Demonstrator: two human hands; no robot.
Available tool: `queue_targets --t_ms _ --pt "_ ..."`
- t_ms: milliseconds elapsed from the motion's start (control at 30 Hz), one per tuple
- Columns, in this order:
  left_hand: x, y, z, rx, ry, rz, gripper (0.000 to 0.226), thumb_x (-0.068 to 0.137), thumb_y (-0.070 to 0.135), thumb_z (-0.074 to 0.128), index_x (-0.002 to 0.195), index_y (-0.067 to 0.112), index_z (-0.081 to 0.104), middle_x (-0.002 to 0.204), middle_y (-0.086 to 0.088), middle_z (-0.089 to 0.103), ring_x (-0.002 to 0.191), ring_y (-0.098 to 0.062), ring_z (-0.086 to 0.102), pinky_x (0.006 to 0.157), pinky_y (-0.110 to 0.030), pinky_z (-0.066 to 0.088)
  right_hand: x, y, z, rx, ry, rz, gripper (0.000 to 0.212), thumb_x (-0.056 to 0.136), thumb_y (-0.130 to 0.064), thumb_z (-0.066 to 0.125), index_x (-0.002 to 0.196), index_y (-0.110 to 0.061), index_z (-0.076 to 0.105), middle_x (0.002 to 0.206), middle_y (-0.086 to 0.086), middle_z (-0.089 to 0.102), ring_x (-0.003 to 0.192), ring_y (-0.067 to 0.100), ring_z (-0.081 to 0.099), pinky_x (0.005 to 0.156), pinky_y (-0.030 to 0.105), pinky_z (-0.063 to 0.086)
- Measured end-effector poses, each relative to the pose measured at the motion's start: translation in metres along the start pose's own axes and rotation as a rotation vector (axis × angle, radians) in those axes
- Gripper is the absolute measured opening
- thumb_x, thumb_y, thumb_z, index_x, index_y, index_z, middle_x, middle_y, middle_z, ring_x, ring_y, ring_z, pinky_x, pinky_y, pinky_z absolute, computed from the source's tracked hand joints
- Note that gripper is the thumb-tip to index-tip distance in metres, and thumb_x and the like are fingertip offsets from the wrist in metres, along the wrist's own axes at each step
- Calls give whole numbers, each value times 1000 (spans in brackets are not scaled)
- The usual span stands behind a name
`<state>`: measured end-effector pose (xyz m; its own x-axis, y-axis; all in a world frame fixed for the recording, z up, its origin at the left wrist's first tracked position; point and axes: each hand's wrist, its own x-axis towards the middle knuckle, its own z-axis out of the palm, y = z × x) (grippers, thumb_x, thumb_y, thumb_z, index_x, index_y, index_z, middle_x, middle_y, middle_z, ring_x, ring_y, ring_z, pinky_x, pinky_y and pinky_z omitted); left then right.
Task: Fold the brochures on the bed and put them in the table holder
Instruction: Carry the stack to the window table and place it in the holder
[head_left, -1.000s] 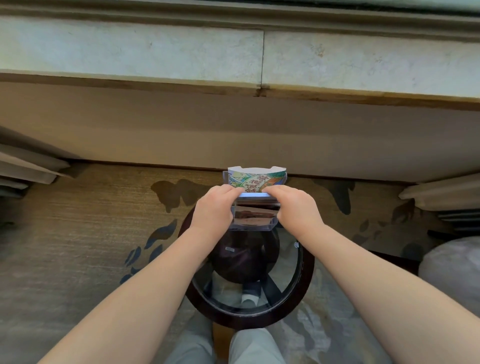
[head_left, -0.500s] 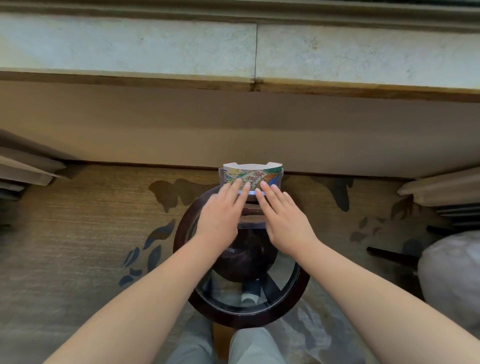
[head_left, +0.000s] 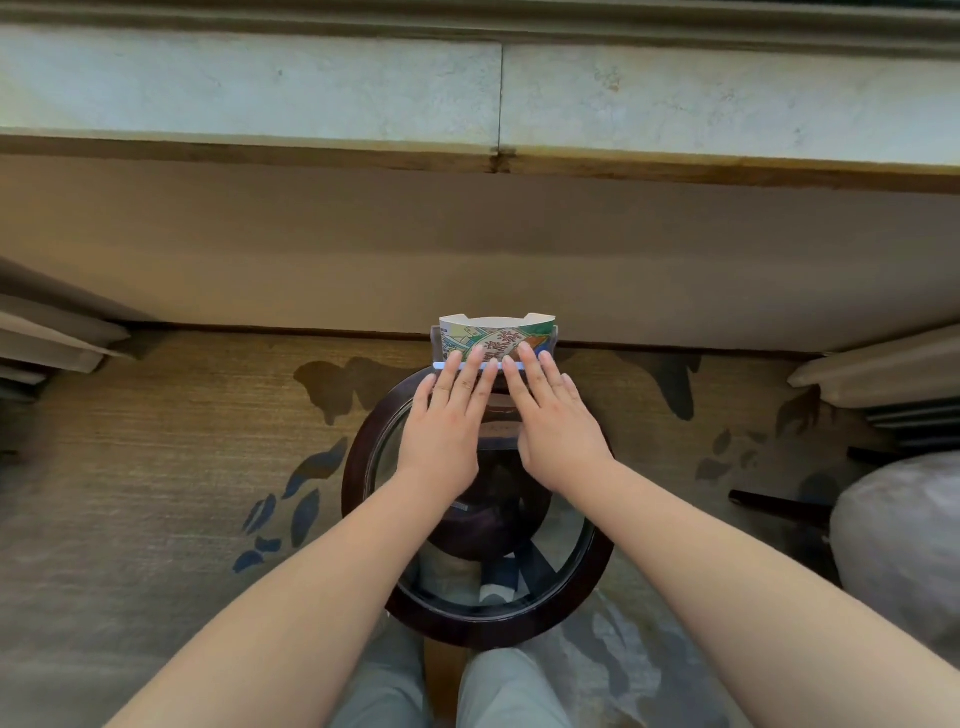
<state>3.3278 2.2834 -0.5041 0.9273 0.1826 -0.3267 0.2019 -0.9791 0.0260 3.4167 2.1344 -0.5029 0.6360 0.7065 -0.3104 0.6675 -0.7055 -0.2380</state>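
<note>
Hands flat: left hand (head_left: 447, 421), right hand (head_left: 553, 421) touch holder (head_left: 441, 358) front.

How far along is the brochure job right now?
Done: folded brochures stand in the clear holder on the round glass table. In hand: the left hand and right hand lie flat, straight fingers at the holder's front edge, seemingly squaring it up. Left: unclear; the bed is out of view, so any remaining brochures cannot be seen.
</note>
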Motion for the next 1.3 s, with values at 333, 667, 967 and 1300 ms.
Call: queue_targets --t_ms 333,667,967,1300 --pt "-42 11 51 -74 -307 -155 105 97 32 61 159 23 -24 166 -10 -31 157 -30 -16 129 -48 6 -54 27 48 138 -287 299 107 99 -16 57 151 -42 -33 168 -1 -26 157 28 -14 127 46 4" --pt "-4 10 71 -73 -476 -253 100 98 39 61 163 15 -11 170 -15 -14 159 -30 3 128 -43 15 -25 15 76 181 -403 292 84 102 -17 50 164 -25 -7 171 4 -13 158 27 -6 127 42 10" --pt "28 -18 75 -62 -505 -256 80 106 24 45 164 19 -9 171 -5 -16 159 -24 -8 129 -44 9 0 39 75 102 -429 313 85 103 -19 51 164 -21 -7 172 -2 -11 159 26 -6 127 41 5" --pt "36 -24 71 -35 -454 -235 80 106 30 46 164 22 -8 171 -3 -16 159 -26 -8 128 -46 9 3 40 73 131 -390 307 89 100 -12 55 164 -23 -7 171 -2 -12 159 24 -4 127 42 11"
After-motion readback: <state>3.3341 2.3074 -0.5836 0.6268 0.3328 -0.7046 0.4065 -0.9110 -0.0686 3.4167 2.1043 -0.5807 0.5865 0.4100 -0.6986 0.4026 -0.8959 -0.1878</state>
